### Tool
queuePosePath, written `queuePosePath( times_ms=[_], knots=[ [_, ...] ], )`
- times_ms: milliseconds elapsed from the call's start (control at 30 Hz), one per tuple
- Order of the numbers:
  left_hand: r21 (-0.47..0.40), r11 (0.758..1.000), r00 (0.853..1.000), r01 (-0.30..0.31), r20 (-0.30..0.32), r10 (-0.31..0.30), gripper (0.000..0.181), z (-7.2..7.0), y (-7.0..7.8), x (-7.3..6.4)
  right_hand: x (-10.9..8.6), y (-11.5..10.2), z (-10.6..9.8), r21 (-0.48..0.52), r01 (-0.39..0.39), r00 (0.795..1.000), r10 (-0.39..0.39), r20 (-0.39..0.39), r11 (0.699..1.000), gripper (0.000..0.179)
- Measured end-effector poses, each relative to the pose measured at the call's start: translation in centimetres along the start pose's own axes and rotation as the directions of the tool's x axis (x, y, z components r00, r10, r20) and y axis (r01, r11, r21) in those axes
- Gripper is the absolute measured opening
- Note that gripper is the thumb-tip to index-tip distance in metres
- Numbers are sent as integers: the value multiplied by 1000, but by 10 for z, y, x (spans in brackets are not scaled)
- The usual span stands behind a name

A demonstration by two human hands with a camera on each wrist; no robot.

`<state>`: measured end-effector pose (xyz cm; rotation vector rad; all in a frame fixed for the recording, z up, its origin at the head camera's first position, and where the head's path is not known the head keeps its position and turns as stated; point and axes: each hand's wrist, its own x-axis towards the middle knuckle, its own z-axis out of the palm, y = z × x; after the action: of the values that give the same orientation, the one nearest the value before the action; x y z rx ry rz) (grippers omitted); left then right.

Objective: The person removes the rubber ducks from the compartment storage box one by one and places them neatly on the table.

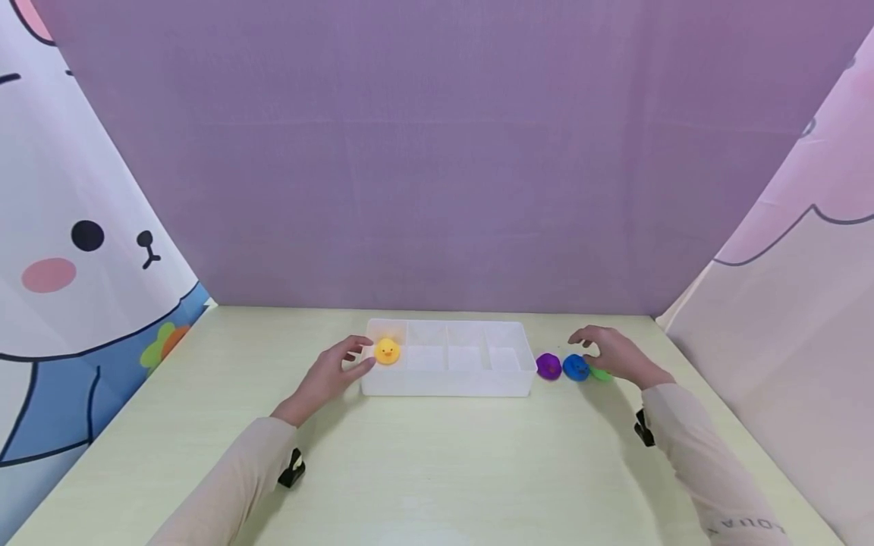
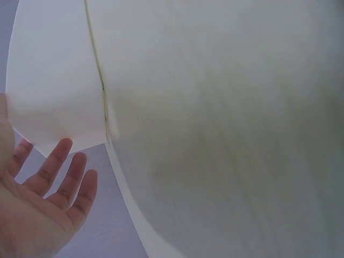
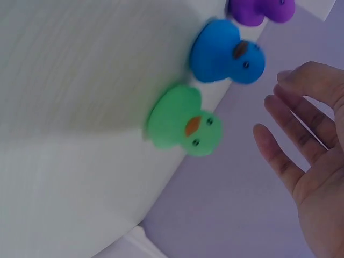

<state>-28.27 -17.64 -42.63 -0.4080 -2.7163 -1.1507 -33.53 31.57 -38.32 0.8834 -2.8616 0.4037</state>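
Observation:
A white box (image 1: 447, 384) with a row of compartments stands on the table, a yellow toy duck (image 1: 387, 351) in its leftmost compartment. My left hand (image 1: 334, 371) is at the box's left end, fingers spread and loosely bent. In the left wrist view, those fingertips (image 2: 65, 144) overlap the end of the white box (image 2: 56, 107). To the right of the box, a purple duck (image 1: 548, 367), a blue duck (image 1: 576, 368) and a green duck (image 3: 180, 121) form a row. Above the blue and green ducks hovers my right hand (image 1: 614, 355), relaxed, with nothing between its fingers.
The pale table (image 1: 437, 470) meets a purple cloth backdrop (image 1: 437, 167) behind the box. Printed curtains hang at the left (image 1: 89, 303) and right (image 1: 785, 334) sides. A small black device (image 1: 292, 469) is strapped at the left wrist, another (image 1: 644, 428) at the right.

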Motion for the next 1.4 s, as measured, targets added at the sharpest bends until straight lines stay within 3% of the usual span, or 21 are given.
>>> queuePosePath(
  times_ms=[367, 767, 1100, 1400],
  knots=[
    [-2, 1000, 1000, -6, -2, 6, 42, -2, 1, -1, 21, -34, 4, 16, 41, 999, -41, 2, 999, 30],
    [9, 1000, 1000, 8, 3, -8, 42, -4, 3, -2, 46, -69, -2, -3, 41, 998, -41, 57, 999, 32],
    [22, 999, 1000, 23, -3, -23, 40, -3, 3, -1, 69, -96, 1, -16, 185, 983, -185, 13, 983, 31],
    [20, 999, 999, 32, -4, -32, 39, -4, 4, -2, 91, -126, 10, -9, 279, 960, -278, 36, 960, 29]
  ],
)
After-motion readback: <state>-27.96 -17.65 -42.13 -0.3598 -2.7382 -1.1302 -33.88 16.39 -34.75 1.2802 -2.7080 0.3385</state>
